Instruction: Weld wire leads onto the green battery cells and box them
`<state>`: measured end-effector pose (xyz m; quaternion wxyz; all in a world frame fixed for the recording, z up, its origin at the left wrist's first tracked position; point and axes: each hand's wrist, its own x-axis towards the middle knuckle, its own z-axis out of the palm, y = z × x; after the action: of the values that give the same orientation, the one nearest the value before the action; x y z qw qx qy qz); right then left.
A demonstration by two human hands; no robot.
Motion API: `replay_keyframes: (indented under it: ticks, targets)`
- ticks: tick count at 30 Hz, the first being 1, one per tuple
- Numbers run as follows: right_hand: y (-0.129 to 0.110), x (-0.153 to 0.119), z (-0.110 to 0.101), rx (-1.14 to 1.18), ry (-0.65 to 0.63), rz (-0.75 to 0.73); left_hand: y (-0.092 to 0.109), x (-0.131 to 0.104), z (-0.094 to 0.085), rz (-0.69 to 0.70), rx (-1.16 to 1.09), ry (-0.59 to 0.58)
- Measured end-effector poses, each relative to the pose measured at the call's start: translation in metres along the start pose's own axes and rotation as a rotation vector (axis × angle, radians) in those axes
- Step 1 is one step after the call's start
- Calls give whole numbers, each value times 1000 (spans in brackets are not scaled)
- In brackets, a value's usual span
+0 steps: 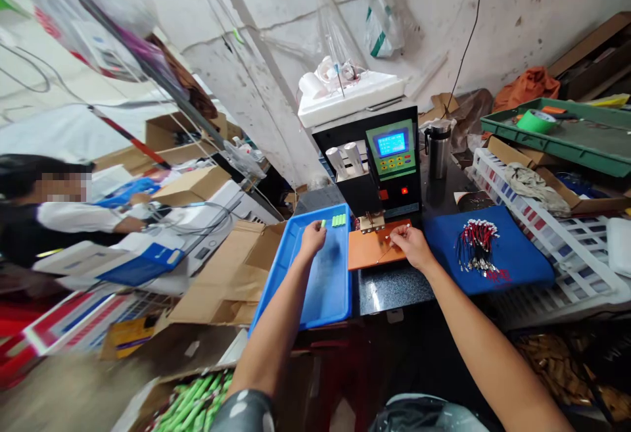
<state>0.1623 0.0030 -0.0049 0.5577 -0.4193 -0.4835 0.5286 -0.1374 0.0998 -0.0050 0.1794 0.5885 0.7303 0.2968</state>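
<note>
My left hand [312,240] is closed over the blue tray [315,294], with a small green battery cell [323,224] at its fingertips. More green battery cells [339,220] lie side by side at the tray's far right corner. My right hand [410,245] is above the orange board [363,252], its fingers pinched on a thin wire lead [385,254] with a small pale end. Behind the board stands a black spot welder [365,195] with a lit display. Its electrode head [371,223] sits between my hands, touching neither.
A bundle of red and black wire leads [477,242] lies on a blue mat [527,267] at right, beside a white crate [582,254]. A steel flask [438,152] stands by the welder. Cardboard [227,274] borders the tray's left. A co-worker [64,215] sits further left.
</note>
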Motion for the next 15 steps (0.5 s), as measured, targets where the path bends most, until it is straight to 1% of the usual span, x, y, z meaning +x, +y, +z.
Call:
replay_keyframes:
  ticks: [2,4,5,6,8,11,13,15]
  targets:
    - [0,1,-1,22,1,4,11,-27,-7,107,-228,-28]
    - [0,2,-1,30,9,11,26,-57,-8,218,-488,-115]
    - [0,2,-1,32,15,15,35,-71,-6,255,-571,-165]
    - [1,1,-1,34,21,18,44,-84,-1,277,-602,-204]
    - [2,1,-1,39,27,15,61,-104,11,296,-597,-243]
    - [5,0,-2,34,24,-8,80,-120,35,306,-625,-282]
    - [7,0,-3,10,18,-28,86,-123,49,269,-682,-343]
    - [7,0,-3,-30,11,-43,89,-125,58,230,-718,-367]
